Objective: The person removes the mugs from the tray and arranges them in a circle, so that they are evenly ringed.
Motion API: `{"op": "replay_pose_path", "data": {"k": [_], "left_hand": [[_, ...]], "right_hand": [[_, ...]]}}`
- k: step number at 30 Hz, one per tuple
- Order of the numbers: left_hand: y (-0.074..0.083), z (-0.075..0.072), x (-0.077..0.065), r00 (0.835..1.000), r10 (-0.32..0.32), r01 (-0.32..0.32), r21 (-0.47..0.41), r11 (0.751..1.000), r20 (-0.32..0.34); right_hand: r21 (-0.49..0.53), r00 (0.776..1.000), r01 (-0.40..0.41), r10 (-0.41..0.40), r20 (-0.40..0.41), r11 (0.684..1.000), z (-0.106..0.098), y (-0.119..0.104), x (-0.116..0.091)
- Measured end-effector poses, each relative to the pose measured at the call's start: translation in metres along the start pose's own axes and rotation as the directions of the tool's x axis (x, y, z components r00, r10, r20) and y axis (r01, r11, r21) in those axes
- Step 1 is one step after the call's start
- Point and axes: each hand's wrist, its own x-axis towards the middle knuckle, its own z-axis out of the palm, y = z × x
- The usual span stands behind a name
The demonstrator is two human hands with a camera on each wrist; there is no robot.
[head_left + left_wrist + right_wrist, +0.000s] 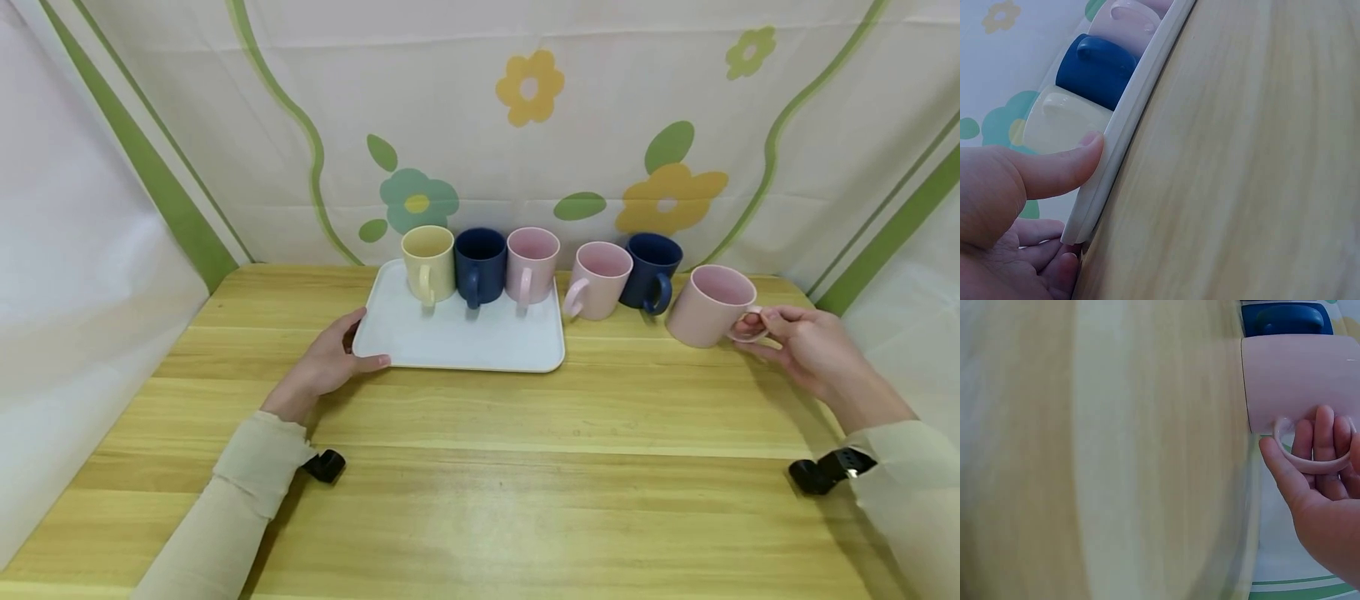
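My left hand (327, 354) holds the near-left corner of a white tray (457, 346), its thumb (1063, 169) along the front rim and the other fingers around the left side. On the tray's back half stand a yellow mug (431, 271), a navy mug (480, 267) and a pink mug (532, 262), handles facing me. At the far right, my right hand (813, 346) grips another pink mug (705, 312) by its handle, fingers through the loop in the right wrist view. That mug is upright, leaning slightly, its base close over the table.
Just right of the tray, a pink mug (600, 287) and a navy mug (651, 271) stand side by side on the wooden table (495, 475). A flower-patterned curtain (465, 100) hangs behind the table's back edge and along both sides.
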Motion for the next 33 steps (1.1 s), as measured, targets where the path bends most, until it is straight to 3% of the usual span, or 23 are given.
{"op": "replay_pose_path", "data": {"k": [18,33], "left_hand": [[0.003,0.0,-0.001,1.0,0.003,-0.003,-0.005,1.0,0.004],[0.002,0.0,-0.003,1.0,-0.001,0.001,-0.016,1.0,-0.004]], "right_hand": [[-0.029,0.984,-0.059,0.053,-0.167,0.998,0.007,-0.004,0.013],[-0.027,0.967,-0.046,0.038,-0.251,0.999,0.017,-0.003,0.024]]}}
